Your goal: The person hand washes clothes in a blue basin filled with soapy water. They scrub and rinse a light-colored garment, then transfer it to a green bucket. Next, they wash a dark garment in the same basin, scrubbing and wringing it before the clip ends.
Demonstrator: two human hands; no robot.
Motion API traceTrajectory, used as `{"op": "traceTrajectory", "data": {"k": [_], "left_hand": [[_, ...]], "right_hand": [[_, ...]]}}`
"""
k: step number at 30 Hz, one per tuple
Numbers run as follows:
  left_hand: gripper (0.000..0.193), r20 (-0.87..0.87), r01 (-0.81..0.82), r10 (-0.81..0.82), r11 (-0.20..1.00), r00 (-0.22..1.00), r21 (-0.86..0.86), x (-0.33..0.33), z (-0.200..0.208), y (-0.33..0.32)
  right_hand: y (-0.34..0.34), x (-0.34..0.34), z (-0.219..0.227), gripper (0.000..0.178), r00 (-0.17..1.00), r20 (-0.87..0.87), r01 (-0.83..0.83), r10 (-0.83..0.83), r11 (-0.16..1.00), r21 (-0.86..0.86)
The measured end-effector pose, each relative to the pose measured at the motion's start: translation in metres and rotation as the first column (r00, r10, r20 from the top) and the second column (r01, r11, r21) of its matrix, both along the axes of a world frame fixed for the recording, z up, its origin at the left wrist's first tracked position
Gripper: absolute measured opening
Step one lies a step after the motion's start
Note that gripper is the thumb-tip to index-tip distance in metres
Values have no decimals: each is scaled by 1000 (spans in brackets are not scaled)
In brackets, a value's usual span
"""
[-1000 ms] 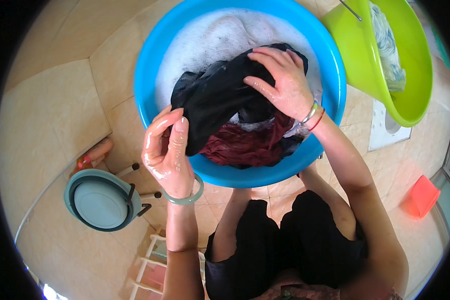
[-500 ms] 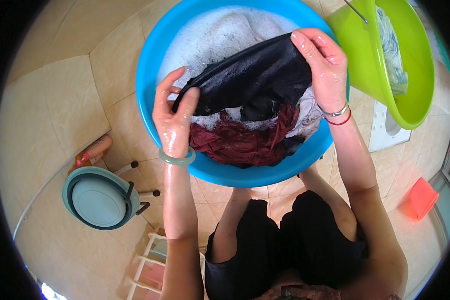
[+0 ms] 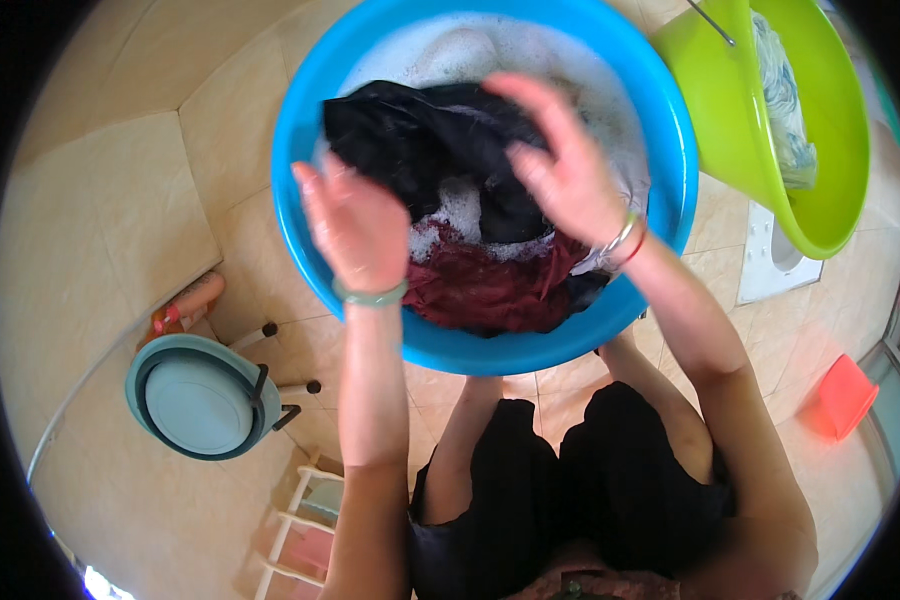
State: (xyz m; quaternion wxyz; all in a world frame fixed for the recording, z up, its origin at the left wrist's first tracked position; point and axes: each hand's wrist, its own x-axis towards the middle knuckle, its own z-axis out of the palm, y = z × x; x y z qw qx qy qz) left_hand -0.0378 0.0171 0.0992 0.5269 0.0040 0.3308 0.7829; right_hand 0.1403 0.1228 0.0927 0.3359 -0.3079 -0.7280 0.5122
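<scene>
A wet black garment (image 3: pixel 395 130) lies bunched across a large blue basin (image 3: pixel 682 140) of foamy water. My left hand (image 3: pixel 358 225) is by the basin's left side, at the garment's near left edge. It looks open, fingers stretched out and somewhat blurred. Over the garment's right part, my right hand (image 3: pixel 575 185) reaches in with thumb and fingers apart, also blurred by motion. It seems to grip nothing. Nearer me in the basin are a dark red garment (image 3: pixel 495 290) and a pale cloth (image 3: pixel 632 190), partly behind my right hand. Suds (image 3: pixel 460 208) show between the fabrics.
A lime green bucket (image 3: pixel 710 105) holding a white and blue cloth (image 3: pixel 785 110) stands at the right, beside a white floor fixture (image 3: pixel 765 270). A grey-green folding basin (image 3: pixel 200 405) is at left, a white rack (image 3: pixel 292 520) below it. A red container (image 3: pixel 845 395) sits far right.
My hands have let go of the stretched black garment, which has dropped into a bunch. My right hand has moved left and inward; my left hand has shifted slightly right and down.
</scene>
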Motion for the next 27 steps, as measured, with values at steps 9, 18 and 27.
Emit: {"op": "traceTrajectory", "data": {"k": [9, 18, 27], "left_hand": [[43, 136, 174, -130, 906, 982, -387, 50, -25, 18], [35, -187, -102, -39, 721, 982, -685, 77, -31, 16], [34, -3, -78, 103, 736, 995, -672, 81, -18, 11]], "right_hand": [[-54, -42, 3, 18, 981, 163, -174, 109, 871, 460], [-22, -38, -45, 26, 946, 307, 19, -100, 966, 256], [-17, -43, -58, 16, 912, 409, -133, -15, 935, 330]]}}
